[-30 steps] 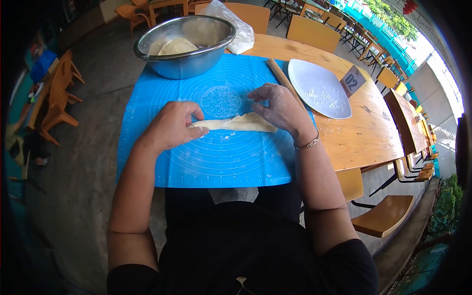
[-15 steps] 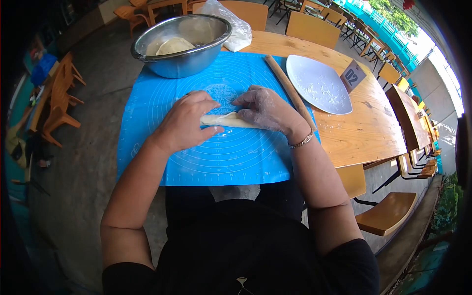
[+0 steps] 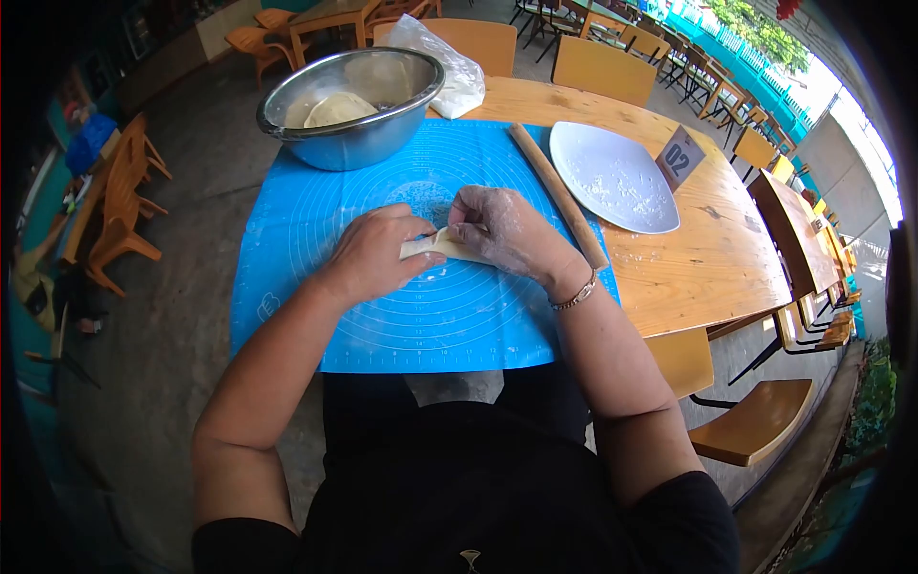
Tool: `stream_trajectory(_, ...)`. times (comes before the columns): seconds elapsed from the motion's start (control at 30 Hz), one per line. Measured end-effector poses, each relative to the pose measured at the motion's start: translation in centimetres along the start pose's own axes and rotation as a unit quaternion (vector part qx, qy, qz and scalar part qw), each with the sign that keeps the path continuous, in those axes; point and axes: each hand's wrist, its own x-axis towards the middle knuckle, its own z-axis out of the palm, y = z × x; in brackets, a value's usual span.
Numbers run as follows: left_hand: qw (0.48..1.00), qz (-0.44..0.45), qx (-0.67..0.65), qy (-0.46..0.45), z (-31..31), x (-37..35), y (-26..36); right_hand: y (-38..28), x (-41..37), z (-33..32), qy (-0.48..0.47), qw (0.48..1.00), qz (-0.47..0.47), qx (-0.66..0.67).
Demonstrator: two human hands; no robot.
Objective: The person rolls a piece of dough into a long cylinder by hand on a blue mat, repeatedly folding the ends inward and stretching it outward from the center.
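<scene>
A pale rolled strip of dough (image 3: 449, 246) lies across the middle of the blue baking mat (image 3: 421, 335). My left hand (image 3: 379, 251) grips its left end, thumb on the near side and fingers on the far side. Flour coats my right hand (image 3: 507, 232), which pinches the dough's upper edge with thumb and fingertips; the right end is hidden beneath that hand. White flour dusts the mat just beyond the dough.
A steel bowl (image 3: 354, 148) holding a lump of dough (image 3: 339, 110) stands at the mat's far left, beside a plastic bag of white powder (image 3: 461, 86). Right of the mat are a rolling pin (image 3: 559, 196), a floury white plate (image 3: 612, 182) and a number card (image 3: 680, 158).
My right hand has shifted slightly left along the dough and now pinches its edge nearer my left hand. The left hand has closed further around its end. The view has tilted a little.
</scene>
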Motion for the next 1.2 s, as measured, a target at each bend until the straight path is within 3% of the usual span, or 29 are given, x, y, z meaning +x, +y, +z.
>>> stream_trajectory(0.17, 1.000, -0.015, -0.012, 0.013, 0.1, -0.1, 0.2, -0.5, -0.3, -0.2, -0.009, 1.000, 0.024, 0.015)
stream_trajectory(0.23, 1.000, -0.009, -0.017, 0.018, 0.2, -0.1, 0.2, 0.3, -0.1, 0.3, -0.030, 0.996, -0.018, -0.076)
stream_trajectory(0.4, 0.998, 0.041, 0.002, 0.054, 0.2, -0.1, 0.3, 0.4, -0.4, 0.3, 0.027, 0.995, -0.063, -0.076)
stream_trajectory(0.63, 0.999, 0.016, 0.023, 0.043, 0.2, -0.2, 0.4, 0.1, -0.4, 0.1, 0.032, 0.993, -0.081, -0.076)
stream_trajectory(0.8, 0.991, 0.099, 0.015, 0.090, 0.5, 0.1, 0.3, -0.1, -0.5, 0.6, 0.033, 0.993, -0.081, -0.083)
stream_trajectory(1.03, 0.985, 0.131, 0.020, 0.111, 0.2, -0.1, 0.5, -0.5, -0.9, -0.2, -0.030, 0.994, -0.065, -0.082)
stream_trajectory(1.2, 0.981, 0.160, 0.033, 0.104, -0.1, -0.2, 1.1, -1.0, -1.1, 0.4, 0.005, 0.994, -0.041, -0.099)
